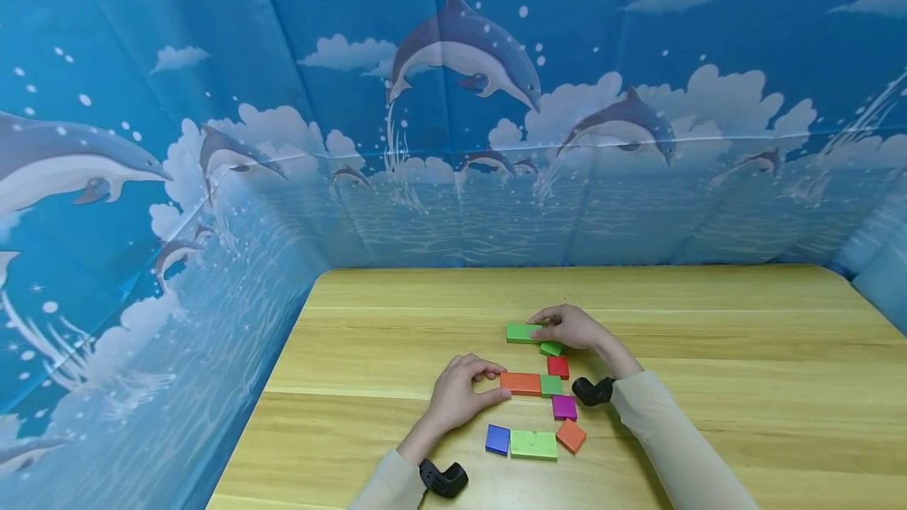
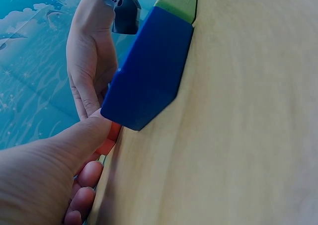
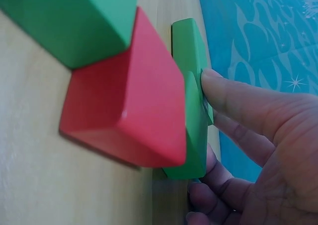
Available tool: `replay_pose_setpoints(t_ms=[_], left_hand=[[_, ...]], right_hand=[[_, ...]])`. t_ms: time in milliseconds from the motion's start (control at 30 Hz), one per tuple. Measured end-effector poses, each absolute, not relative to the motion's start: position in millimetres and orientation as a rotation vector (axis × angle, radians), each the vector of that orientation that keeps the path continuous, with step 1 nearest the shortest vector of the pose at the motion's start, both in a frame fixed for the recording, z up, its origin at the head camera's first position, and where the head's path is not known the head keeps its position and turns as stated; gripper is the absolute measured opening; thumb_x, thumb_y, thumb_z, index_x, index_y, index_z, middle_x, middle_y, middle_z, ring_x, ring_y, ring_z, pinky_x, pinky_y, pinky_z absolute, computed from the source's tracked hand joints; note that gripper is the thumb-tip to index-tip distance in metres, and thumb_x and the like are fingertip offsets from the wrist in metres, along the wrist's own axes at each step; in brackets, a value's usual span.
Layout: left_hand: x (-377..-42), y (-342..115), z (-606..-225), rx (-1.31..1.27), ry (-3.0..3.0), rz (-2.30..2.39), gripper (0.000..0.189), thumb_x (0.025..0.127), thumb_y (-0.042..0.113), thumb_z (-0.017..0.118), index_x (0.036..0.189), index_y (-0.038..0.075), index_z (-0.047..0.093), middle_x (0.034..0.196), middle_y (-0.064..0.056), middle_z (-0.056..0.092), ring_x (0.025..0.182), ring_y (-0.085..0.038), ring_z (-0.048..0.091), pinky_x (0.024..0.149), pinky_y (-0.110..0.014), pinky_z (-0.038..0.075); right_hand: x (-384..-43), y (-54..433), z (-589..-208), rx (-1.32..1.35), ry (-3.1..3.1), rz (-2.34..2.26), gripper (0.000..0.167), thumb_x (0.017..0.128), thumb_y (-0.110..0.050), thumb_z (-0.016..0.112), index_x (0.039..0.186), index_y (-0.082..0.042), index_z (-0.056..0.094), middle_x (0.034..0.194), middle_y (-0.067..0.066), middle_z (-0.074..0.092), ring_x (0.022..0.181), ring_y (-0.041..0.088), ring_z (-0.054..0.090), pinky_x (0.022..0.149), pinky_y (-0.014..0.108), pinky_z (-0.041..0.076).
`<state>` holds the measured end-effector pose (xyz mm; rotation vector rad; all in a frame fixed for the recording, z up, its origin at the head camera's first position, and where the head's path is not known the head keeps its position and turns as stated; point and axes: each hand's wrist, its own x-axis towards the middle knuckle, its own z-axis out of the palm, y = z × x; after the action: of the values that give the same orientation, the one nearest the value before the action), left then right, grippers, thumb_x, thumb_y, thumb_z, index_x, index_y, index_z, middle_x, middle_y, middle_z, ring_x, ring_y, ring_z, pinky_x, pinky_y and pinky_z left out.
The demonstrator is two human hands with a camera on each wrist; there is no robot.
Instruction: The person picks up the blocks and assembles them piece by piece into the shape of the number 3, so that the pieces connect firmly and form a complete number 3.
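Right hand pinches long green block at its right end, mid-table; small green block just below. Left hand grips orange block at left end. Both blocks lie flat, long axis running left-right. Look rigid, light, smooth; best held by short ends or long edges.

Orange block & long green block flat on table.
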<state>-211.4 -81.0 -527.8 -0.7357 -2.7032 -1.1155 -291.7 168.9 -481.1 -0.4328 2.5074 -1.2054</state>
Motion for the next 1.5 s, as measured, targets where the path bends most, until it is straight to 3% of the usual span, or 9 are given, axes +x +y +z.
replay_pose_setpoints(t_ms=[467,667,867,1000,1267,1500], left_hand=[[-211,-80,-527,-0.733,-2.704,-1.123,0.035,0.08,0.048,0.072,0.105,0.023,0.072,0.087,0.014,0.057,0.08,-0.003,0.046,0.071,-0.021,0.039],[-211,-81,-527,-0.738,-2.703,-1.116,0.035,0.08,0.048,0.072,0.104,0.023,0.072,0.087,0.013,0.057,0.08,-0.004,0.046,0.071,-0.021,0.039],[-211,-81,-526,-0.743,-2.697,-1.111,0.035,0.081,0.048,0.071,0.105,0.023,0.072,0.087,0.014,0.057,0.079,-0.005,0.047,0.071,-0.021,0.039],[-211,-80,-527,-0.738,-2.694,-1.114,0.035,0.08,0.048,0.072,0.104,0.023,0.072,0.087,0.014,0.057,0.079,-0.005,0.047,0.071,-0.021,0.039],[-209,-79,-528,-0.723,-2.704,-1.122,0.035,0.079,0.048,0.073,0.104,0.023,0.072,0.086,0.015,0.056,0.079,-0.004,0.046,0.071,-0.021,0.038],[-210,-80,-526,-0.729,-2.698,-1.112,0.035,0.08,0.047,0.072,0.105,0.022,0.072,0.086,0.014,0.057,0.079,-0.005,0.046,0.071,-0.021,0.038]], right_hand=[[-292,170,-485,-0.418,2.53,-1.198,0.034,0.09,-0.023,0.067,0.118,-0.005,0.066,0.08,0.005,0.054,0.071,0.019,0.041,0.062,0.033,0.034],[-291,169,-484,-0.398,2.529,-1.202,0.034,0.09,-0.024,0.067,0.118,-0.005,0.066,0.078,0.006,0.053,0.071,0.019,0.042,0.062,0.033,0.034],[-288,171,-480,-0.411,2.565,-1.181,0.037,0.094,-0.031,0.06,0.12,-0.005,0.064,0.105,0.012,0.061,0.092,0.027,0.054,0.077,0.041,0.044],[-281,179,-479,-0.4,2.62,-1.184,0.042,0.096,-0.037,0.055,0.122,-0.005,0.062,0.119,0.016,0.058,0.107,0.033,0.054,0.084,0.047,0.044],[-248,216,-463,-0.427,2.712,-1.267,0.047,0.095,-0.038,0.057,0.124,-0.001,0.06,0.097,0.007,0.06,0.085,0.024,0.055,0.066,0.037,0.045],[-206,252,-434,-0.475,2.795,-1.23,0.037,0.096,-0.033,0.056,0.12,-0.004,0.063,0.095,0.004,0.06,0.082,0.018,0.054,0.064,0.032,0.045]])
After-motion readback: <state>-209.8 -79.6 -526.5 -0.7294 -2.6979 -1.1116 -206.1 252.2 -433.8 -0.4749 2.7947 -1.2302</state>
